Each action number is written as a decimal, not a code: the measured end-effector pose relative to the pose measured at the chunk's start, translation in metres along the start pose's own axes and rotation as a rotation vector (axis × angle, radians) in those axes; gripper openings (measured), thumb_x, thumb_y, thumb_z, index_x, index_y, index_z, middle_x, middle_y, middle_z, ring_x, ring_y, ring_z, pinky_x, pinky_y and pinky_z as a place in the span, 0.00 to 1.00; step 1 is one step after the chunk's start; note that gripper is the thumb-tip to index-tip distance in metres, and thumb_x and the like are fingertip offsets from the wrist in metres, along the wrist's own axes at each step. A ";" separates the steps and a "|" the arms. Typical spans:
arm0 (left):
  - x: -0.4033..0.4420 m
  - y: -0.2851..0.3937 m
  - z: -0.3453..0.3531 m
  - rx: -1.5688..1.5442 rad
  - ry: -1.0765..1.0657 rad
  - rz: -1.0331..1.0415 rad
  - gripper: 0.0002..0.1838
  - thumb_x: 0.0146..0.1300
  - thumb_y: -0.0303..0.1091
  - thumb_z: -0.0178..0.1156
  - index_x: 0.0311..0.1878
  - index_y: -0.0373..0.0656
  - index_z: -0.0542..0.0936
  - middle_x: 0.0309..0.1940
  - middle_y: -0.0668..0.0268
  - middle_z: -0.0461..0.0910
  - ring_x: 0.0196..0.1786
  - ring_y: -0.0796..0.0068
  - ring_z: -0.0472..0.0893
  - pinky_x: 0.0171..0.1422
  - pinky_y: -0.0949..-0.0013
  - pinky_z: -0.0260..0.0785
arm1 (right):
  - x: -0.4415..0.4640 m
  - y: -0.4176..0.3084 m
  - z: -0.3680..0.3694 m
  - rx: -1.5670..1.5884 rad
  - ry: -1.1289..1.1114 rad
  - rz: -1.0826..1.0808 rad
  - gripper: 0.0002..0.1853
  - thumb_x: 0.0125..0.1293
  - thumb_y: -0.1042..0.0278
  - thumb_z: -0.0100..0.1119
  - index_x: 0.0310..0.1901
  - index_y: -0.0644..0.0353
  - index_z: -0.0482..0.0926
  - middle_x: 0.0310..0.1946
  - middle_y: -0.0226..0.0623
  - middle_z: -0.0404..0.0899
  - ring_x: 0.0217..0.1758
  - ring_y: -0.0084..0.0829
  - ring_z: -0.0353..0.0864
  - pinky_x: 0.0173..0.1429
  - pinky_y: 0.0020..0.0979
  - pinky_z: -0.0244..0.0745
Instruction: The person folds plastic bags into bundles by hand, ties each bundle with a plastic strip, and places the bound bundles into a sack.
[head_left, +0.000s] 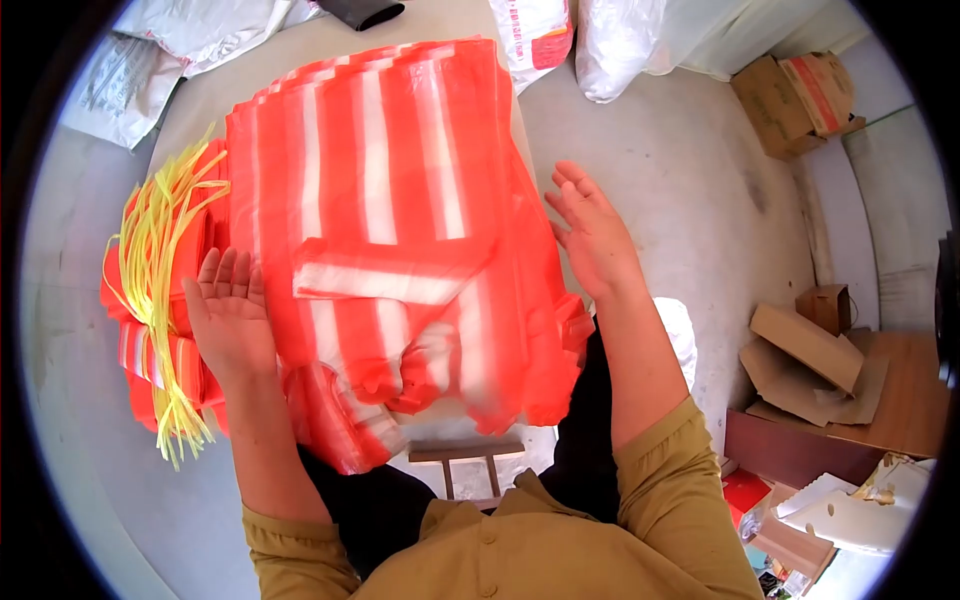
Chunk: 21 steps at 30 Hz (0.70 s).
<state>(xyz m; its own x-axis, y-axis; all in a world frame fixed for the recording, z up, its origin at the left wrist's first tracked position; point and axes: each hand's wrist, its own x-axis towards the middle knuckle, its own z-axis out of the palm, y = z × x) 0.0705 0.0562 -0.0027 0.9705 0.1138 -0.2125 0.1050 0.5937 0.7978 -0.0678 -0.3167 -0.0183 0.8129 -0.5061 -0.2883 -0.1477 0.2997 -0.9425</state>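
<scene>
My two hands are open and hold nothing: left hand (232,310) beside the yellow strings (165,270), right hand (597,235) just off the right edge of the striped bags (385,190). The bags lie on the worktop (430,22), long axis pointing away from me; open floor (690,190) is at right.

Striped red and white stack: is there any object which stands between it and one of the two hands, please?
Nothing visible stands between the striped stack and the left hand or the right hand. The yellow strands lie beyond the left hand, on its side away from the stack.
</scene>
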 end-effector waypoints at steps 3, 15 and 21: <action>0.009 -0.006 -0.012 0.022 0.009 -0.050 0.27 0.86 0.52 0.46 0.70 0.36 0.73 0.63 0.57 0.78 0.67 0.62 0.78 0.77 0.58 0.70 | 0.017 0.024 -0.005 0.003 -0.088 -0.013 0.35 0.83 0.53 0.55 0.83 0.59 0.61 0.82 0.43 0.63 0.85 0.37 0.60 0.85 0.40 0.56; 0.018 -0.014 -0.019 0.036 0.002 -0.072 0.27 0.86 0.51 0.47 0.70 0.36 0.73 0.64 0.57 0.78 0.68 0.63 0.78 0.78 0.59 0.69 | 0.001 0.006 0.023 -0.190 -0.215 -0.015 0.39 0.81 0.55 0.58 0.85 0.62 0.56 0.85 0.49 0.58 0.87 0.42 0.59 0.88 0.40 0.53; 0.019 -0.019 -0.020 0.066 -0.018 -0.074 0.26 0.87 0.50 0.46 0.70 0.37 0.74 0.63 0.59 0.78 0.67 0.65 0.78 0.76 0.62 0.70 | -0.003 0.005 0.031 -0.505 -0.195 -0.132 0.39 0.80 0.58 0.59 0.85 0.62 0.56 0.85 0.48 0.58 0.88 0.42 0.58 0.87 0.40 0.55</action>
<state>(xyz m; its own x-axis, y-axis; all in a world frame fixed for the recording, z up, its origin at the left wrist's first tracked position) 0.0823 0.0634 -0.0330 0.9631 0.0570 -0.2631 0.1906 0.5458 0.8160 -0.0540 -0.2885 -0.0172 0.9250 -0.3392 -0.1711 -0.2503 -0.2054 -0.9461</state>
